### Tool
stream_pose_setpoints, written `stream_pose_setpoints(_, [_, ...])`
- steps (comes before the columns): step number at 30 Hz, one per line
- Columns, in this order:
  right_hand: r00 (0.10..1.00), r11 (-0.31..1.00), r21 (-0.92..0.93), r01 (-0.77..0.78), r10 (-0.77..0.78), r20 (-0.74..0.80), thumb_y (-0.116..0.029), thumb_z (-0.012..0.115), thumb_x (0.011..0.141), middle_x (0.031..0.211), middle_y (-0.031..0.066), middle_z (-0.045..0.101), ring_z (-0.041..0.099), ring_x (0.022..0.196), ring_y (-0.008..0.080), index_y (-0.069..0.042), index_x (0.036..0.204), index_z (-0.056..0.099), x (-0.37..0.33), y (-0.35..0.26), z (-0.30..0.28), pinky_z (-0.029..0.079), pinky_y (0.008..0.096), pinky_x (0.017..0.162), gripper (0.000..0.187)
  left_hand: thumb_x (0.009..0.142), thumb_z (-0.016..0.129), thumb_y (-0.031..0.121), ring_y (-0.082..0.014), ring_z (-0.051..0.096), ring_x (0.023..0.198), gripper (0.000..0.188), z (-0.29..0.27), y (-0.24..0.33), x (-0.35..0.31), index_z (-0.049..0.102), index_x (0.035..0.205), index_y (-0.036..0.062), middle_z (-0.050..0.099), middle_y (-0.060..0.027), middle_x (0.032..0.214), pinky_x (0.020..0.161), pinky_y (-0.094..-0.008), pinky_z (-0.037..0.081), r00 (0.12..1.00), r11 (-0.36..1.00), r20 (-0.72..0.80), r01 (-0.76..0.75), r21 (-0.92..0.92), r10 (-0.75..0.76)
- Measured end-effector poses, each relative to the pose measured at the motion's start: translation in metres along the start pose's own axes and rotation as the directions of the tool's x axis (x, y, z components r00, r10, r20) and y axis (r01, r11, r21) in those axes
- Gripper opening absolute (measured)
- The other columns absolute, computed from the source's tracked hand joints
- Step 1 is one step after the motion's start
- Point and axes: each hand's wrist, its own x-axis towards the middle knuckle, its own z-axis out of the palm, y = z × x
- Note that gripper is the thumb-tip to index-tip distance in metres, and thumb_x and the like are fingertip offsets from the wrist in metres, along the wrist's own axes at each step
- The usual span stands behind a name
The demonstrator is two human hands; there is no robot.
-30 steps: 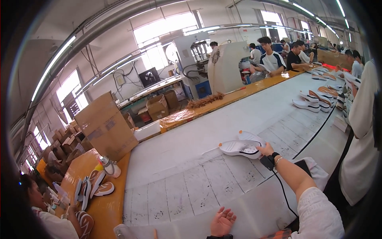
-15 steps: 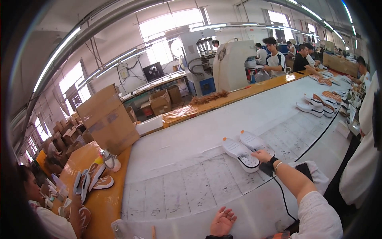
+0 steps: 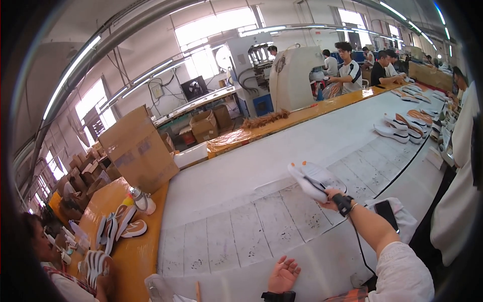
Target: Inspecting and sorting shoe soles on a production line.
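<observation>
My right hand (image 3: pixel 332 199) grips the near end of a white shoe sole (image 3: pixel 305 184), which is tilted up on its side above the white work surface (image 3: pixel 216 201). Right behind it lies a second white sole (image 3: pixel 329 177), partly covered by the first sole and my fingers. Each sole has an orange patch at its far end. My left hand (image 3: pixel 284 274) rests near the front edge, palm up, fingers apart, holding nothing.
A phone (image 3: pixel 386 216) lies on a white cloth right of my forearm, beside a black cable. More soles (image 3: pixel 402 128) sit at the far right. On the left, a co-worker handles soles near a bottle (image 3: pixel 143 201) and a large cardboard box (image 3: pixel 138 151).
My right hand has raised the left sole of the pair and tipped it onto its side toward the other one. My left hand has barely moved. The co-worker at left now holds up several soles.
</observation>
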Motion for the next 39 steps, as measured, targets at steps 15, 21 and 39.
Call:
stream_pose_setpoints(15, [0.962, 0.919, -0.372, 0.131, -0.208, -0.177, -0.016, 0.057, 0.070, 0.114, 0.0185, 0.048, 0.048, 0.102, 0.0363, -0.002, 0.122, 0.034, -0.088, -0.011, 0.017, 0.041, 0.0547, 0.083, 0.058, 0.087, 0.045, 0.014, -0.0279, 0.053, 0.101, 0.029, 0.009, 0.005, -0.005, 0.042, 0.116, 0.0091, 0.054, -0.0140, 0.110, 0.092, -0.0465, 0.039, 1.000, 0.998, 0.009, -0.007, 0.057, 0.006])
stream_pose_setpoints(21, [0.819, 0.924, 0.040, -0.381, 0.318, 0.478, -0.018, 0.055, 0.065, 0.118, 0.0176, 0.048, 0.045, 0.110, 0.0403, -0.003, 0.117, 0.043, -0.173, 0.040, 0.052, 0.036, 0.0603, 0.088, 0.056, 0.087, 0.046, 0.014, -0.0263, 0.053, 0.100, 0.037, 0.010, 0.012, -0.013, 0.038, 0.124, 0.0127, 0.051, -0.0137, 0.115, 0.088, -0.0439, 0.042, 0.996, 0.995, 0.047, -0.077, 0.060, 0.074])
stream_pose_setpoints(39, [0.737, 0.944, -0.327, -0.042, 0.250, 0.627, -0.024, 0.063, 0.072, 0.116, 0.0157, 0.053, 0.058, 0.099, 0.0249, 0.003, 0.126, 0.038, -0.240, 0.104, 0.012, 0.047, 0.0352, 0.085, 0.066, 0.077, 0.065, 0.008, -0.0201, 0.030, 0.124, 0.091, 0.111, 0.024, -0.058, 0.002, 0.142, 0.0162, 0.017, -0.0035, 0.143, 0.100, -0.0347, 0.029, 0.888, 0.595, 0.413, -0.446, 0.669, 0.202])
